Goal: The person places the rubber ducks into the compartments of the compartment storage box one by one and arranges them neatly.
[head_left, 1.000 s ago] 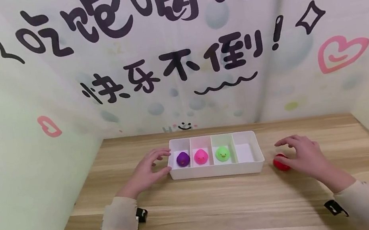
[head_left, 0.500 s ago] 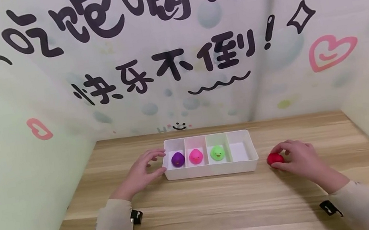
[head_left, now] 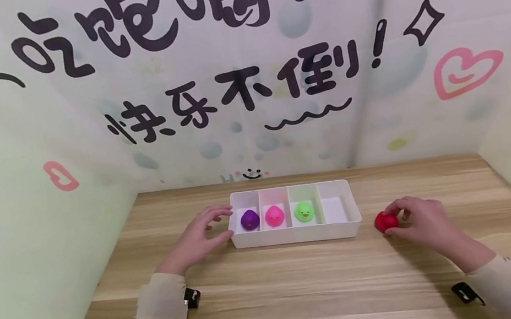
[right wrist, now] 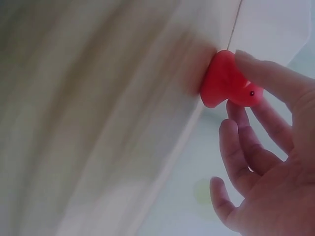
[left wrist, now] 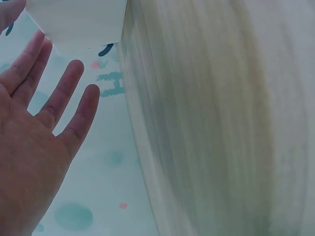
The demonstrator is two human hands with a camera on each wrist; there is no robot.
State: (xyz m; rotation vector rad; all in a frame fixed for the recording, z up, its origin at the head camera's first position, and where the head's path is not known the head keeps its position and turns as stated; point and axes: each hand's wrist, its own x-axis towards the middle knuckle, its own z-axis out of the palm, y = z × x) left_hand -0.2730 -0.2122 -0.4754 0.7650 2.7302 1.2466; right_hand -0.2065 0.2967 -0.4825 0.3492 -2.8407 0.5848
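Note:
Near the right end of the white divided box [head_left: 297, 235], a small red rubber duck [head_left: 386, 222] sits on the wooden table. My right hand [head_left: 425, 222] pinches it between thumb and fingertips; the right wrist view shows the duck [right wrist: 226, 81] with one dark eye and its base at the tabletop. My left hand [head_left: 195, 241] is at the box's left end, fingertips touching or very near it, fingers mostly straight and spread. Inside the box, in separate compartments from left to right, sit a purple duck [head_left: 249, 220], a pink duck [head_left: 274, 216] and a green duck [head_left: 304, 211].
The wooden table [head_left: 278, 301] runs back to a printed wall sheet [head_left: 253, 143] with large dark lettering. Pale side walls [head_left: 23, 246] stand left and right. A black strap piece hangs at each sleeve cuff.
My right hand has come down around the red duck and now pinches it; the duck has turned slightly. The left hand stays at the box's end. The head view has shifted a little.

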